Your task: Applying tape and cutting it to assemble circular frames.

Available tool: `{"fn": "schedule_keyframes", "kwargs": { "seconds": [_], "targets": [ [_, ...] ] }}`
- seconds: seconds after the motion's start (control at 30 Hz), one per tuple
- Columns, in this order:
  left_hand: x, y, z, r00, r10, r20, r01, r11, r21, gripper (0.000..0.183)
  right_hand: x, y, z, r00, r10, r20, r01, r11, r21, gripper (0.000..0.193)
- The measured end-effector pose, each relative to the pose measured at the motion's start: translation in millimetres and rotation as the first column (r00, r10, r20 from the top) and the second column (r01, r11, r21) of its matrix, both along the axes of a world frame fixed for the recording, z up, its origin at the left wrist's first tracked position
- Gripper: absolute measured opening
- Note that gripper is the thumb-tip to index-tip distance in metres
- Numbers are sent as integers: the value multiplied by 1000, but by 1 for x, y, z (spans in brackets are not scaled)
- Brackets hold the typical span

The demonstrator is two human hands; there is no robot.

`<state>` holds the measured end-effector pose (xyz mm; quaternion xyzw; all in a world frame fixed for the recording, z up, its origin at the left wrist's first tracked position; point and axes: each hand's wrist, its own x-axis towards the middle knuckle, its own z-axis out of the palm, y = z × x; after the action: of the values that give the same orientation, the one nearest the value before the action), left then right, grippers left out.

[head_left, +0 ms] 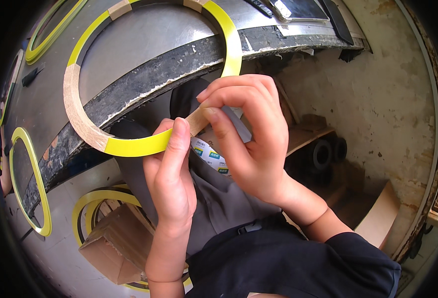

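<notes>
A large flat yellow ring (138,145) with several tan, paper-like strips around it is held up in front of me, its far part over the table. My left hand (171,169) grips the ring's near edge, thumb on the yellow face and fingers behind. My right hand (251,121) is closed just to the right, its thumb and fingertips pinching a short tan strip (197,122) on the ring. A longer tan strip (77,107) covers the ring's left side. My right fingers hide part of the ring's right side.
The metal table (144,42) has a worn dark edge. Other yellow rings (46,198) hang or lie at the left. Below stands a cardboard box (117,243) with more rings about it. Dark rolls (322,154) sit under the table by the wall. A phone-like device (298,10) lies far right.
</notes>
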<state>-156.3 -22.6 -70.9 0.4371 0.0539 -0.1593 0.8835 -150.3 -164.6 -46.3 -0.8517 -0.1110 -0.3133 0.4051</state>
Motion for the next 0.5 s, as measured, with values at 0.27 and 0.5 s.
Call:
{"fn": "schedule_keyframes", "kwargs": {
  "seconds": [0.27,0.5],
  "targets": [
    [1,2,-3,998,-28,63,23,997,76,26,0,1,7,998,21,-56,-23,999,-33,22],
    [2,5,-6,991,-61,116,47,992,120,29,3,3,7,997,4,-73,-7,999,-43,20]
  ]
}}
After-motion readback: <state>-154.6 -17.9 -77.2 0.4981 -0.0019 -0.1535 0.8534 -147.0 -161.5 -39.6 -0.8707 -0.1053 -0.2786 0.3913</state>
